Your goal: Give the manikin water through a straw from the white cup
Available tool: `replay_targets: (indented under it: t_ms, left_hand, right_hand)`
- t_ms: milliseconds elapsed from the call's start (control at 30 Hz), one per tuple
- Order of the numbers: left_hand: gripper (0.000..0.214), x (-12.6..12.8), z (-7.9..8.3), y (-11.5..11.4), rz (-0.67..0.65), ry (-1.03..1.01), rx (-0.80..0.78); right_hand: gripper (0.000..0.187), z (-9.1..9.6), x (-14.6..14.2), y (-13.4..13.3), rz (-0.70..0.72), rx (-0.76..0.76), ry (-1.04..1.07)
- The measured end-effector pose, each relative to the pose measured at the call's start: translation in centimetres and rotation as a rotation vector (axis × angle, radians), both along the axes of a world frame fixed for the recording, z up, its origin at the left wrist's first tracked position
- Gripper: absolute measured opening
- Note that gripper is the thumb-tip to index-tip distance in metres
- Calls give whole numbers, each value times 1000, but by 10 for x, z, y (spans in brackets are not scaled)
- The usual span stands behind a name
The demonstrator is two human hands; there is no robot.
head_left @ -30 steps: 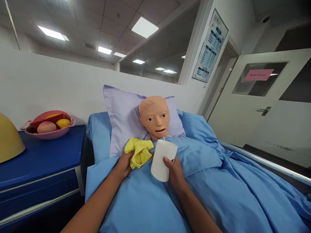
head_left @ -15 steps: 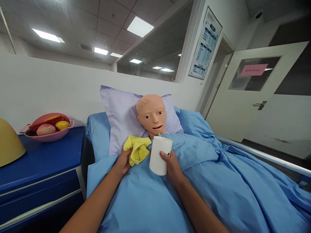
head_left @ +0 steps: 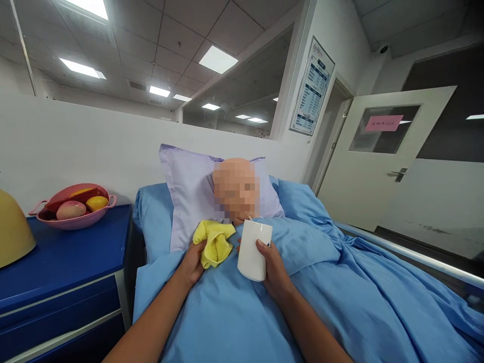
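Note:
A training manikin [head_left: 234,189] lies in a bed, its head on a lilac pillow [head_left: 189,191], covered to the chin by a blue blanket [head_left: 340,297]. My right hand [head_left: 274,269] grips a white mug [head_left: 253,249] just below the manikin's chin; a thin straw tip shows at the mug's rim. My left hand [head_left: 192,264] holds a bunched yellow cloth [head_left: 215,241] beside the manikin's neck, resting on the blanket.
A blue bedside cabinet [head_left: 64,257] stands at left with a pink bowl [head_left: 71,217] of fruit and a yellow dome-shaped object [head_left: 13,229]. A metal bed rail [head_left: 412,254] runs along the right. A white door [head_left: 381,156] stands open at right.
Both hands have stayed near the manikin's chin. The mug shifted slightly, tilting toward the manikin's mouth. The camera view has swayed a little.

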State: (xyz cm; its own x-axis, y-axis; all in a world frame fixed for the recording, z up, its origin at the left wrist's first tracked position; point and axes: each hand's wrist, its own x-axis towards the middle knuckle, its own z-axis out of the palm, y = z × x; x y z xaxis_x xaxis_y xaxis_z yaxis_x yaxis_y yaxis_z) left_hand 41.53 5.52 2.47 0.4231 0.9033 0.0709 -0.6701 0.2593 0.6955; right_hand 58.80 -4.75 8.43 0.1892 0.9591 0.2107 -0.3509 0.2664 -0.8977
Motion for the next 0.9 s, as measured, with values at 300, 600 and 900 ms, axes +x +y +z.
replay_targets:
  t_ms: [300, 600, 900]
  left_hand:
    - [43, 0, 5, -1, -22, -28, -7]
    - [41, 0, -1, 2, -4, 6, 10]
    - [44, 1, 4, 0, -32, 26, -18]
  right_hand:
    - [52, -2, 9, 4, 12, 5, -19]
    - [56, -1, 4, 3, -24, -2, -16]
    - [56, -6, 3, 4, -54, 8, 24]
